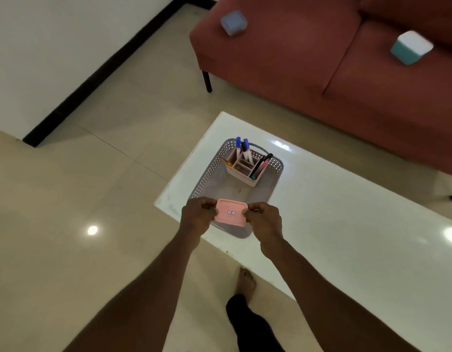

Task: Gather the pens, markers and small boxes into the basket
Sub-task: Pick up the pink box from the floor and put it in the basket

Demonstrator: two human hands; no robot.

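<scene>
Both hands hold a pink box point(231, 212) over the near end of the grey basket point(207, 174) on the white surface point(346, 212). The left hand point(198, 215) pinches its left edge, the right hand point(264, 218) its right; each grip hides that side of the box. A pink organizer point(241, 172) with markers point(246, 147) stands in the basket's far end. 2 blurred boxes, 1 lavender box point(233, 22) and 1 teal box point(411, 48), lie on the red sofa point(296, 59).

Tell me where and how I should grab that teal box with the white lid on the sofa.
Take the teal box by two opposite side walls, just under its white lid, coming down from above. It sits tilted on the soft sofa cushion with nothing beside it, so its sides are free; the picture is blurred there, so finer detail is unclear.
</scene>
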